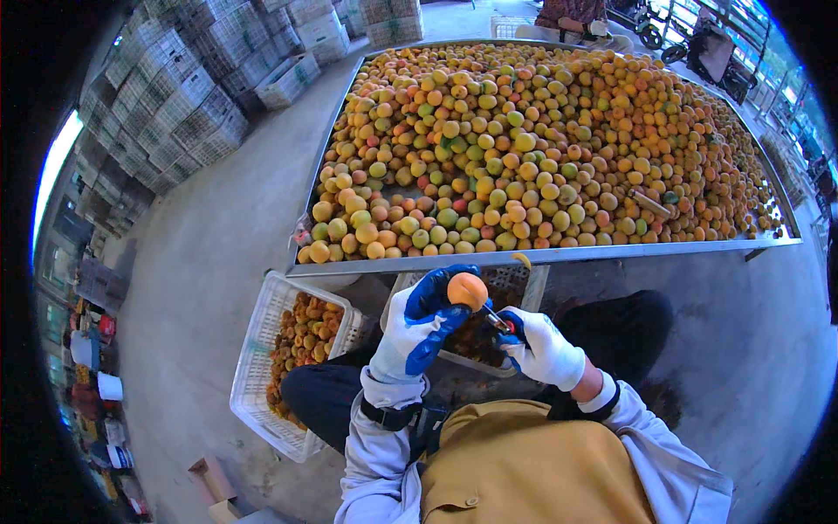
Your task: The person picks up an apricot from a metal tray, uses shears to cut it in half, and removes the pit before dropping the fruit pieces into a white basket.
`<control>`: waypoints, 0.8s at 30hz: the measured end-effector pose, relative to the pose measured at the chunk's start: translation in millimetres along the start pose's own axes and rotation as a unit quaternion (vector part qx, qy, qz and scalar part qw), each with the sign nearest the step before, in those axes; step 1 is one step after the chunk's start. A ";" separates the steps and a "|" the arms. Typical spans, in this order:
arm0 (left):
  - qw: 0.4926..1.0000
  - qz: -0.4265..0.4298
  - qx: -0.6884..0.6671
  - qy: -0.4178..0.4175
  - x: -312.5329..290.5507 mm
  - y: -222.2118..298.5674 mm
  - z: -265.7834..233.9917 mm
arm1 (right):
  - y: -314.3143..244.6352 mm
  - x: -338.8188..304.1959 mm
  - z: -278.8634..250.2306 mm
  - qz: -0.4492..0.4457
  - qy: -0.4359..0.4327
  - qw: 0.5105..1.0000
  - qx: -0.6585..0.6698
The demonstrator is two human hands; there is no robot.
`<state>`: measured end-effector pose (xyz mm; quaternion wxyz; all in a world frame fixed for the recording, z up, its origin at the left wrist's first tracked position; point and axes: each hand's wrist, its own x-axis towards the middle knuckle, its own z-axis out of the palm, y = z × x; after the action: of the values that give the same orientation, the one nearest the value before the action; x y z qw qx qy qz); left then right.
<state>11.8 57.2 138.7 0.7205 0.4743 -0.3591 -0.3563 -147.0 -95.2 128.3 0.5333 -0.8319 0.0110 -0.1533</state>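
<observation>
My left hand (426, 319), in a white glove with blue coating, is closed around a round orange fruit (468, 292), held near the table's front edge. Its surface is smooth and bright. My right hand (543, 348), gloved the same way, grips a small peeler (497, 320) with a metal shaft and a red and dark handle. The tool's tip points at the fruit's lower right side; whether it touches the skin I cannot tell. A curled yellow strip (522, 260), apparently peel, shows just above the right hand. Beneath both hands is a light crate (536, 288) with brownish-orange contents.
A metal-edged table (559, 255) carries a large heap of yellow, orange and green fruit (524, 166), with a wooden stick (650, 204) on it. Left of my knee stands a white crate (249, 375) of orange-brown pieces. Crates (166, 96) are stacked far left; a person (572, 17) sits beyond the table.
</observation>
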 end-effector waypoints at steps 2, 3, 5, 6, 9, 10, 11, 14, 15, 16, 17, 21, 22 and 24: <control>0.998 -0.019 0.048 0.026 -0.4 2.4 5.3 | -0.1 -2.9 3.0 0.008 0.011 1.000 -0.006; 0.998 -0.018 0.047 0.026 0.3 5.7 9.7 | -0.4 -3.9 3.5 0.017 0.021 1.000 -0.012; 0.995 -0.030 0.094 -0.001 3.4 12.6 17.8 | -1.8 -4.6 4.5 0.003 0.036 0.999 -0.018; 0.995 -0.029 0.093 -0.001 4.8 13.3 18.6 | -2.4 -5.4 4.2 -0.011 0.051 0.998 -0.024; 0.991 -0.007 0.136 -0.009 5.6 15.6 19.1 | -5.7 -5.1 -0.9 0.027 0.019 0.999 -0.022; 0.990 0.002 0.137 -0.010 5.8 13.1 18.6 | -5.6 -5.3 -0.7 0.027 0.020 0.999 -0.023; 0.990 0.010 0.139 -0.011 5.7 9.8 17.8 | -5.1 -5.6 0.7 0.026 0.031 0.999 -0.006; 0.998 -0.043 -0.013 0.053 4.7 -12.7 29.0 | 13.7 -4.3 12.0 0.026 0.067 0.997 0.019; 0.998 -0.043 -0.014 0.051 5.1 -23.3 34.5 | 20.1 -2.7 16.7 0.027 0.088 0.995 0.030; 0.991 -0.047 -0.087 0.087 5.9 -34.8 39.1 | 18.6 1.6 22.0 0.030 0.112 0.992 0.056; 0.978 -0.050 -0.160 0.120 7.5 -45.2 41.1 | 22.8 2.2 23.7 0.029 0.112 0.992 0.055; 0.989 -0.082 -0.055 0.112 14.5 -45.3 36.4 | 36.2 -1.9 21.5 0.058 0.132 0.988 0.050; 0.989 -0.084 -0.055 0.110 16.1 -43.0 39.6 | 37.1 -2.5 20.3 0.089 0.123 0.987 0.048; 0.985 0.053 -0.029 0.159 19.0 -40.7 46.5 | 32.8 -2.0 19.8 0.086 0.116 0.988 0.049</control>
<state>-25.8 9.0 117.5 0.8001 0.4839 -0.2537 -0.2476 -138.9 -91.5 91.0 0.5801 -0.7770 0.1369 -0.2024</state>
